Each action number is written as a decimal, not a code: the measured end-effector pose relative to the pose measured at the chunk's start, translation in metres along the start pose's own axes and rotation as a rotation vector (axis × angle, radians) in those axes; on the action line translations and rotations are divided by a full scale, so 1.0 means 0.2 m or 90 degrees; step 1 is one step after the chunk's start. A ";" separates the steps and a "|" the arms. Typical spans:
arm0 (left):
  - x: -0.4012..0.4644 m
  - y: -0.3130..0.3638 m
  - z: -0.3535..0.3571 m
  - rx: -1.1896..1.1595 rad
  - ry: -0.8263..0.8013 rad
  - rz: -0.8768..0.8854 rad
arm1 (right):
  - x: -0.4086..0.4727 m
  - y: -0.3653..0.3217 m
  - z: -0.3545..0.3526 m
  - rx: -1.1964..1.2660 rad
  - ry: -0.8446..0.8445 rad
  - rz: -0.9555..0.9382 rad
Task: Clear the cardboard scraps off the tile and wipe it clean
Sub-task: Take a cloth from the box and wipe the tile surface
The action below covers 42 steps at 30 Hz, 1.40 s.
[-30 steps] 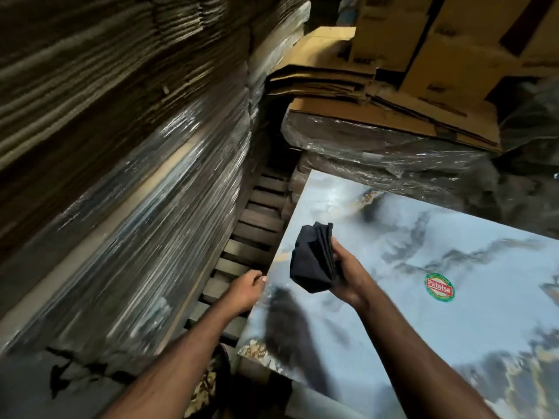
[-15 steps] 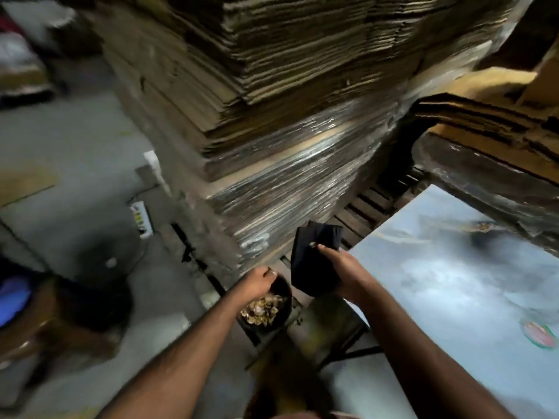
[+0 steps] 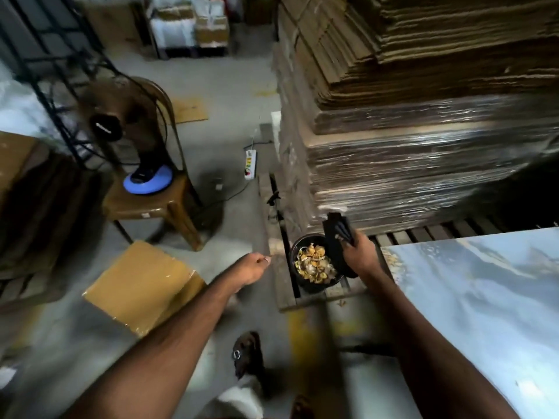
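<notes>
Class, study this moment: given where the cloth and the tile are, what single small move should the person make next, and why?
Probably swing the right hand back over the tile and start wiping. It already grips the folded dark cloth, scraps sit in the black bucket, and a few crumbs seem to remain along the tile's near edge.

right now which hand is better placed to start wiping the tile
Right. The right hand already grips the dark folded cloth beside the tile; the left hand is out over the floor, farther from it.
</notes>
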State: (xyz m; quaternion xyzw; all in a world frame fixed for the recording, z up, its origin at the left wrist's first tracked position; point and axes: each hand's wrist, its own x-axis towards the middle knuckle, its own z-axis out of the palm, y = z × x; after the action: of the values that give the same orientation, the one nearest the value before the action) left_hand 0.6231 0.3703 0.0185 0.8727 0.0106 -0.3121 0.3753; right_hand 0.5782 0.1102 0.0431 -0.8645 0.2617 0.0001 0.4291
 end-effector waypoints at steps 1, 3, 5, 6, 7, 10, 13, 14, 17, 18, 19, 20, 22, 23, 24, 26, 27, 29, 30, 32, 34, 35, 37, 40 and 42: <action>-0.02 -0.02 0.00 -0.006 0.008 -0.002 | -0.02 -0.01 -0.02 0.032 0.016 0.014; -0.06 -0.07 -0.01 -0.008 0.021 -0.004 | -0.03 -0.03 -0.05 0.146 0.046 0.079; -0.09 -0.09 -0.01 -0.002 0.029 -0.005 | 0.00 -0.06 -0.09 0.238 0.084 0.151; -0.11 -0.09 -0.02 0.000 0.030 -0.004 | 0.02 -0.06 -0.10 0.250 0.097 0.164; -0.11 -0.10 -0.02 0.004 0.027 -0.005 | 0.05 -0.06 -0.12 0.253 0.103 0.173; -0.12 -0.08 -0.01 0.009 0.019 0.007 | 0.09 -0.10 -0.17 0.158 0.135 0.138; -0.11 0.01 0.03 -0.012 0.008 0.055 | 0.12 -0.17 -0.22 0.031 0.147 0.077; -0.10 0.07 0.05 -0.015 0.005 0.085 | 0.14 -0.20 -0.22 0.003 0.140 0.066; -0.09 0.26 0.10 -0.037 -0.010 0.168 | 0.20 -0.24 -0.21 -0.053 0.124 0.052; -0.09 0.32 0.11 -0.050 -0.021 0.194 | 0.20 -0.25 -0.21 -0.072 0.121 0.042; -0.08 0.38 0.12 -0.059 -0.032 0.227 | 0.21 -0.26 -0.21 -0.089 0.125 0.026; -0.08 0.43 0.12 -0.057 -0.033 0.266 | 0.20 -0.27 -0.20 -0.102 0.125 0.009; -0.07 0.55 0.14 -0.033 0.002 0.337 | 0.20 -0.28 -0.18 -0.123 0.111 -0.028; -0.06 0.61 0.15 -0.012 0.021 0.368 | 0.20 -0.28 -0.16 -0.127 0.104 -0.049; -0.03 0.67 0.16 0.023 0.033 0.389 | 0.19 -0.29 -0.15 -0.124 0.099 -0.061; 0.03 0.75 0.18 0.145 0.040 0.373 | 0.19 -0.29 -0.13 -0.104 0.102 -0.074; 0.07 0.76 0.19 0.220 0.047 0.336 | 0.20 -0.28 -0.13 -0.099 0.108 -0.073; 0.17 0.77 0.17 0.275 0.070 0.234 | 0.21 -0.26 -0.15 -0.101 0.130 -0.042; 0.20 0.76 0.16 0.262 0.081 0.199 | 0.21 -0.25 -0.17 -0.100 0.140 -0.025; 0.23 0.77 0.15 0.253 0.090 0.207 | 0.22 -0.23 -0.19 -0.079 0.150 -0.006; 0.25 0.76 0.13 0.257 0.074 0.244 | 0.21 -0.20 -0.19 -0.042 0.147 0.009; 0.26 0.75 0.13 0.235 0.073 0.251 | 0.22 -0.19 -0.18 -0.030 0.147 0.012; 0.29 0.68 0.12 0.179 0.083 0.271 | 0.20 -0.19 -0.14 0.001 0.140 0.014; 0.25 0.53 0.07 0.106 0.076 0.282 | 0.17 -0.22 -0.03 0.102 0.073 0.011; 0.21 0.40 0.01 0.053 0.071 0.263 | 0.13 -0.23 0.07 0.180 0.005 0.021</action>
State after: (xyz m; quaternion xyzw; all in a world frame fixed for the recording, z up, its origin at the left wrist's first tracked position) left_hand 0.6761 0.3028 0.0451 0.8870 -0.1607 -0.1800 0.3937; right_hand 0.6256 0.1309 0.0635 -0.7912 0.2748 -0.0332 0.5453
